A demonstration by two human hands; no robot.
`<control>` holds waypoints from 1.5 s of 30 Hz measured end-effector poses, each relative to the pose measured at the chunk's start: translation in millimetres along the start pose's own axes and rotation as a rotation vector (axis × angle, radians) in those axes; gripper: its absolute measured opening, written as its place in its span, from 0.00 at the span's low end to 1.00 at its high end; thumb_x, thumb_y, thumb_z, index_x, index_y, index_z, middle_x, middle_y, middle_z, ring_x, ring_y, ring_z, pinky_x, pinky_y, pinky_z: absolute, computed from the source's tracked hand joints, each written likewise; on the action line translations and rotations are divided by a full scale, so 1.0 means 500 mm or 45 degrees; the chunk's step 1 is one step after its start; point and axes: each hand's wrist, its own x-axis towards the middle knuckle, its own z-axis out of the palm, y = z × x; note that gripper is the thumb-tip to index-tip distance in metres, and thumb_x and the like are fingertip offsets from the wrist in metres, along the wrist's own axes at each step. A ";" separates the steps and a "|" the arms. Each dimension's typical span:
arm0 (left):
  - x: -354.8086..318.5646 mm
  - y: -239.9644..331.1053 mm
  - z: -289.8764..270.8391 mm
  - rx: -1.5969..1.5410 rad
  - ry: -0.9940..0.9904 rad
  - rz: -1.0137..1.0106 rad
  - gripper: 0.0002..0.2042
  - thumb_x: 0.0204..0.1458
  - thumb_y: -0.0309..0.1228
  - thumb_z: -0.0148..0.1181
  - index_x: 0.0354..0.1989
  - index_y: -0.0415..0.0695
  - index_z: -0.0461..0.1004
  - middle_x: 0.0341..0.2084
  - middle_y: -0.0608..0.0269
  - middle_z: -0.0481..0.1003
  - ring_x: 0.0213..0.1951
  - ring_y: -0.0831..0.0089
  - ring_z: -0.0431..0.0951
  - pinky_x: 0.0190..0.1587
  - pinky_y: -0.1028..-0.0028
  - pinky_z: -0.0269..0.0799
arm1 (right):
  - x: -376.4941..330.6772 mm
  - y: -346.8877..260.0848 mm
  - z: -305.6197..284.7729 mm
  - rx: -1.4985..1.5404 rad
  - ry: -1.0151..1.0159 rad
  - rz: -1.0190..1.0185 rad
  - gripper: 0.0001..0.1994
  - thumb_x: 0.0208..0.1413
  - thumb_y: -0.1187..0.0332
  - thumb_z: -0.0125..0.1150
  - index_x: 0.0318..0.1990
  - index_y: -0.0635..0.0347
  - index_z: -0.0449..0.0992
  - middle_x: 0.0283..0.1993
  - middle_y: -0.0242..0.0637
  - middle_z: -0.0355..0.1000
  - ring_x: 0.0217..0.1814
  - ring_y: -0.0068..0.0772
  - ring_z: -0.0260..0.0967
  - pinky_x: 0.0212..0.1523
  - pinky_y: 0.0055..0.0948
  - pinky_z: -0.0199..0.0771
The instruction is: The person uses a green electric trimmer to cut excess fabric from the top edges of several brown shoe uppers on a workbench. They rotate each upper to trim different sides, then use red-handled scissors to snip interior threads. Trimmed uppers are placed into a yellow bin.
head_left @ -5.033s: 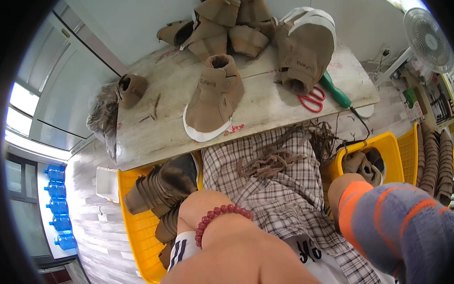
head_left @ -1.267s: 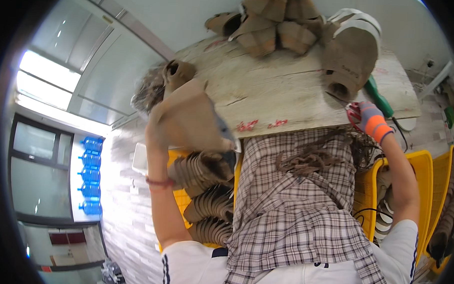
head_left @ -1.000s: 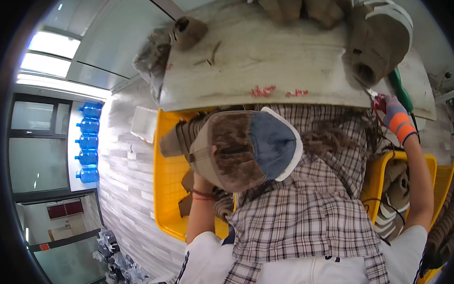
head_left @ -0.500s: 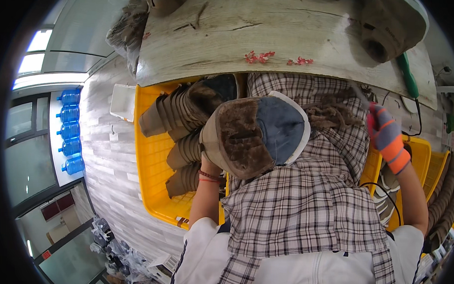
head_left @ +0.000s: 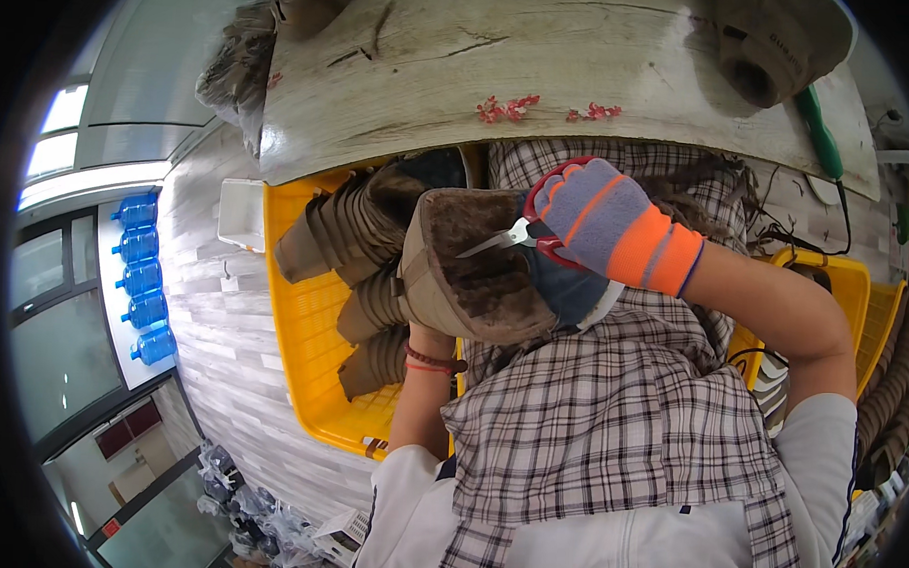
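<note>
A tan boot upper (head_left: 415, 273) with brown fur lining and a blue-grey, white-edged part is held up over my lap. My left hand (head_left: 430, 339) grips it from below on the left side; its fingers are hidden behind the upper. In an orange and grey glove, my right hand (head_left: 617, 225) is closed round the red handles of a pair of scissors (head_left: 498, 239). Their blades point left over the fur lining, close together. I cannot tell whether the tips touch the fur.
A yellow crate (head_left: 306, 379) at the left holds stacked tan uppers (head_left: 321, 229). Ahead is a worn wooden table (head_left: 421, 93) with another upper (head_left: 773, 45) and a green-handled tool (head_left: 818, 131). More yellow crates (head_left: 855, 288) stand at the right. Brown fur scraps (head_left: 693, 197) lie on my plaid apron.
My right hand has swung left from beside my lap, bringing the scissors over the boot upper. The upper stays in my left hand, slightly tilted from before.
</note>
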 end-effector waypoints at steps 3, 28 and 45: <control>0.001 0.000 0.002 0.074 0.028 -0.008 0.23 0.63 0.42 0.40 0.64 0.47 0.55 0.60 0.58 0.62 0.57 0.60 0.66 0.58 0.58 0.66 | 0.003 0.000 0.004 0.004 0.076 -0.034 0.14 0.50 0.54 0.57 0.30 0.56 0.73 0.28 0.33 0.69 0.34 0.34 0.68 0.33 0.32 0.66; -0.104 0.075 -0.047 0.165 0.205 -0.518 0.19 0.42 0.22 0.68 0.44 0.40 0.69 0.32 0.70 0.74 0.30 0.79 0.78 0.32 0.80 0.76 | -0.095 -0.034 0.041 0.486 -0.232 0.181 0.12 0.41 0.58 0.66 0.34 0.49 0.77 0.32 0.35 0.72 0.36 0.37 0.70 0.35 0.32 0.69; -0.121 0.066 -0.017 0.290 0.308 -0.329 0.17 0.47 0.24 0.64 0.46 0.39 0.70 0.38 0.66 0.72 0.35 0.78 0.74 0.37 0.79 0.76 | -0.024 -0.073 0.053 0.061 -0.380 0.011 0.07 0.44 0.62 0.62 0.30 0.51 0.79 0.29 0.31 0.74 0.35 0.31 0.72 0.31 0.30 0.68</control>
